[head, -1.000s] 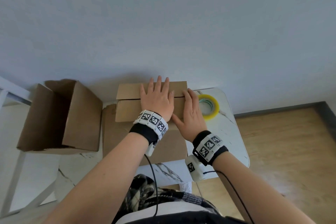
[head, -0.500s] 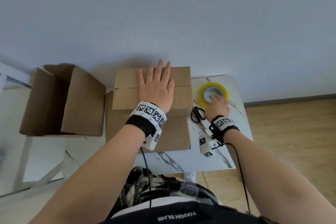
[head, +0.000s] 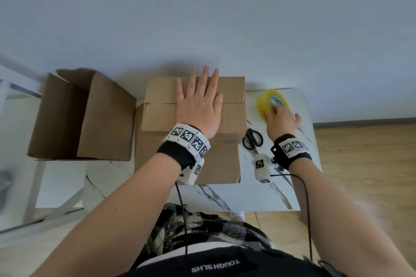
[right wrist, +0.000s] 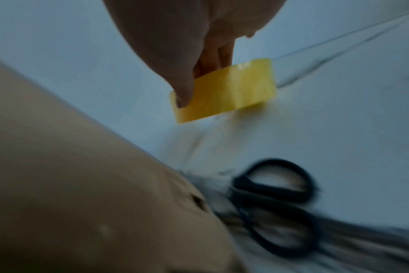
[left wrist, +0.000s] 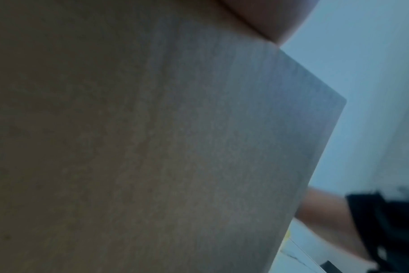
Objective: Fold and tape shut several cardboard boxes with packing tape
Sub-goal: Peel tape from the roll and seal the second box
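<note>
A brown cardboard box [head: 157, 114] with its top flaps folded down stands at the middle of the white table [head: 304, 119]. My left hand [head: 198, 101] lies flat, fingers straight, across the seam of the flaps; the left wrist view shows only cardboard [left wrist: 152, 147] up close. To the right, my right hand [head: 281, 119] grips a yellow roll of packing tape [head: 267, 101], tilted up off the table. In the right wrist view the thumb and fingers pinch the tape roll [right wrist: 234, 90] at its rim.
Black scissors [head: 252, 138] lie on the table between the box and my right wrist, also blurred in the right wrist view [right wrist: 278, 203]. An open cardboard box [head: 90, 119] lies on its side at the left. The wall is just behind the table.
My right hand left the box flaps, reached right to the tape roll and now grips it, tilting it up. The left hand stayed flat on the flaps.
</note>
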{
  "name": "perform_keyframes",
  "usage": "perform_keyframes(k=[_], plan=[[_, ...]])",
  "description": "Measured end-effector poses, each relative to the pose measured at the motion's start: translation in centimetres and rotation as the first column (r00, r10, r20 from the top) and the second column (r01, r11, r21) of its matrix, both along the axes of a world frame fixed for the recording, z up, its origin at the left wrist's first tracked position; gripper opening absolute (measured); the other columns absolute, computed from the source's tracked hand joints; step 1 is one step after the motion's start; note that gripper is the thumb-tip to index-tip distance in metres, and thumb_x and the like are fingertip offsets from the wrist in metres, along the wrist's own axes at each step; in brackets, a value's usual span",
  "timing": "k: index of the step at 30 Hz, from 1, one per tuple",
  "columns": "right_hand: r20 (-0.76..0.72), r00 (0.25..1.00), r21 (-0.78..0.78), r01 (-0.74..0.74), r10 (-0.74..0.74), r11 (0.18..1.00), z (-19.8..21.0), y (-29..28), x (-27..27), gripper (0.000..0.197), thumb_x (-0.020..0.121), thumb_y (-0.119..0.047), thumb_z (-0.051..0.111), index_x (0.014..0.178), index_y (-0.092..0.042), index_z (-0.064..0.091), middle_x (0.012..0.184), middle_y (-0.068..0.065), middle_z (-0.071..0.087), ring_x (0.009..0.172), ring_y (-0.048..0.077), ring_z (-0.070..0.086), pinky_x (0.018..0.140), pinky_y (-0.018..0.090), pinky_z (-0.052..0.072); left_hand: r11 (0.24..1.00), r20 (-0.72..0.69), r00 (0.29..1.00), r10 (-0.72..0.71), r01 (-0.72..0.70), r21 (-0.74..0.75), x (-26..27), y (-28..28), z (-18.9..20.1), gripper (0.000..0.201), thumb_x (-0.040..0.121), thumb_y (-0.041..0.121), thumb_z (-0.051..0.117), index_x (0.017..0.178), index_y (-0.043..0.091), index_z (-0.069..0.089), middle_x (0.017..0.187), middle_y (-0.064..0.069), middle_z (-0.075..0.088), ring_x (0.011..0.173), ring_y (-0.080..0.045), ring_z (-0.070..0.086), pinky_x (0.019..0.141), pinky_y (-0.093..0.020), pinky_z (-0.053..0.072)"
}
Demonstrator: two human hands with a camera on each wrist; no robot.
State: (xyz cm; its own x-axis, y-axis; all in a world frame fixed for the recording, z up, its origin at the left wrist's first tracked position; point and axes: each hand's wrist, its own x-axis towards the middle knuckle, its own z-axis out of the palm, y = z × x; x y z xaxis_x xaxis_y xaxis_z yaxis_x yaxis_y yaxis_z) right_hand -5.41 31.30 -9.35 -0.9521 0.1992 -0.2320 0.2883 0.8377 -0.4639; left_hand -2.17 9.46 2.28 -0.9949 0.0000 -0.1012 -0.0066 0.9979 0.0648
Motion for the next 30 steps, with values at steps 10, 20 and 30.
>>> perform_keyframes(k=[10, 20, 30], plan=[[-0.178, 0.959, -0.824, -0.025, -0.218, 0.565, 15.6, -2.7, 0.3, 0.023, 0.09, -0.033, 0.059, 0.099, -0.013, 0.064, 0.089, 0.006, 0.064, 0.065, 0.022, 0.063, 0.059, 0.027, 0.049, 0.97, -0.112, 0.994, 0.014, 0.014, 0.242, -0.8, -0.2, 0.6, 0.068, 0.104, 0.034, 0.036, 0.158, 0.01, 0.0, 0.163, -0.009, 0.02, 0.152, -0.022, 0.014, 0.124, -0.044, -0.001], [-0.387, 0.879, -0.416, -0.437, 0.279, 0.797, 19.4, -8.5, 2.9, 0.032, 0.082, -0.02, 0.077, 0.11, -0.005, 0.069, 0.102, 0.01, 0.071, 0.093, 0.024, 0.063, 0.084, 0.037, 0.049, -0.093, 0.141, 0.961, 0.237, -0.122, 0.988, -1.9, -2.9, 2.5, 0.063, 0.091, 0.06, 0.043, 0.139, 0.02, 0.053, 0.141, 0.0, 0.057, 0.133, -0.011, 0.049, 0.119, -0.04, 0.03], [-0.286, 0.953, -0.772, -0.29, 0.099, 0.566, 21.1, -11.8, 2.3, 0.03, 0.079, -0.02, 0.078, 0.109, -0.022, 0.071, 0.09, 0.008, 0.07, 0.076, 0.016, 0.067, 0.069, 0.026, 0.055, -0.411, 0.312, 0.932, 0.186, -0.215, 0.886, -2.5, -5.0, 3.1, 0.065, 0.089, 0.06, 0.054, 0.114, 0.0, 0.064, 0.116, -0.022, 0.067, 0.109, -0.029, 0.064, 0.098, -0.037, 0.049]])
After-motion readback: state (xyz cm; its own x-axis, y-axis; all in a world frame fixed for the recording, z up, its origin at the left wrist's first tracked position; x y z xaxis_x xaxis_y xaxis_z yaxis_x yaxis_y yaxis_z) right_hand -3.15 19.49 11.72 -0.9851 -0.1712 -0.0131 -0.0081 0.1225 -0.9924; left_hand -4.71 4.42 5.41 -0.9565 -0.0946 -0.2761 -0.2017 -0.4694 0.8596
